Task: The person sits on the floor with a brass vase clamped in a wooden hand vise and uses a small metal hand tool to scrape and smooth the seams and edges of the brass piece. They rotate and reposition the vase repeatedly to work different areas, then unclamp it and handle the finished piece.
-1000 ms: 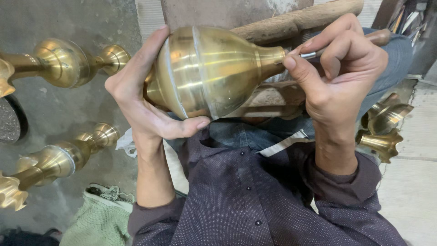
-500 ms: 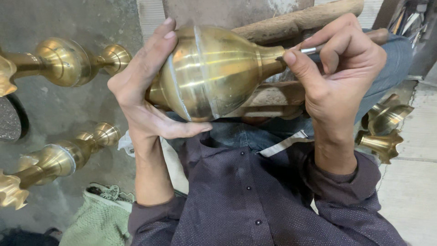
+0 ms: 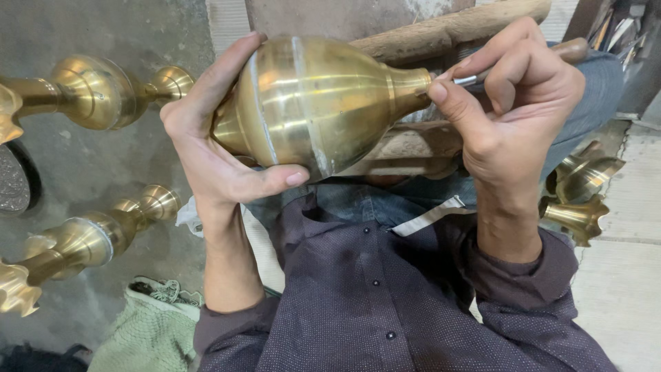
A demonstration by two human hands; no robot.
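1. Sleeves of a dark dotted shirt (image 3: 385,303) fill the near edge, with blue trousers (image 3: 372,203) just beyond them.
2. Left hand (image 3: 213,148) wraps the wide end of a brass vase body (image 3: 317,103): the thumb lies along its underside, while the fingers curve over the far side.
3. Vase body is held up over the lap, between the two hands. Its long axis runs nearly level, left to right; the bulbous end points left into the left palm and the narrow neck points right, tilted slightly upward.
4. Right hand (image 3: 513,110) is curled shut around a thin metal tool with a wooden handle (image 3: 509,62), pinching it between thumb and fingers. The tool's tip meets the neck of the vase body.
5. Green cloth (image 3: 148,331) lies on the floor at lower left.
6. Two brass stands (image 3: 89,93) lie on their sides on the grey floor at left, one beyond the other, narrow ends toward the person.
7. More brass pieces (image 3: 582,196) sit at right, just beyond the right forearm.
8. Farthest, a rough wooden beam (image 3: 441,31) runs behind the vase body.
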